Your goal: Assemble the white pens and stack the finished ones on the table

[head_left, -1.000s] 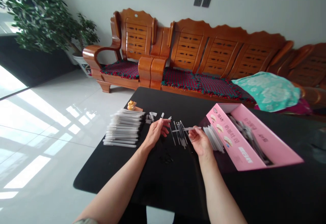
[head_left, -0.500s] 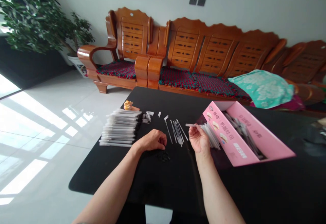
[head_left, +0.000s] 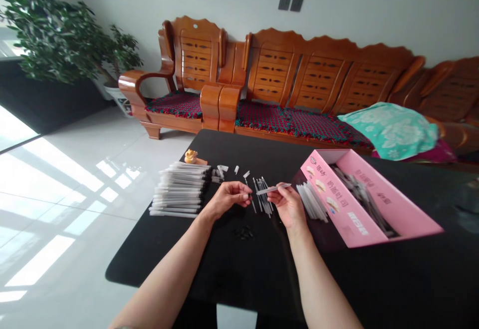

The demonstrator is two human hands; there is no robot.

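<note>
My right hand (head_left: 288, 206) is closed on a translucent white pen barrel (head_left: 266, 189), its free end pointing left. Pinched at the fingertips of my left hand (head_left: 231, 196) is a small black pen plug (head_left: 250, 195), close to that end but apart from it. Several more black plugs (head_left: 244, 232) lie loose on the table nearer to me. Thin pen refills (head_left: 264, 199) are spread beneath and between my hands. White barrels (head_left: 312, 203) lie in a row to the right of my right hand. Left of my left hand is a stack of black-ended white pens (head_left: 177, 191).
A pink open box (head_left: 337, 206) holding grey-white pieces stands on the black table (head_left: 224, 264) at the right. Small white clips or caps (head_left: 221, 169) and a yellow figurine (head_left: 190, 157) are at the back left. A wooden sofa (head_left: 269, 79) stands behind.
My left hand has risen from the black plugs with one in its fingertips and moved toward the right hand. The right hand has brought the barrel slightly left and lower, toward it.
</note>
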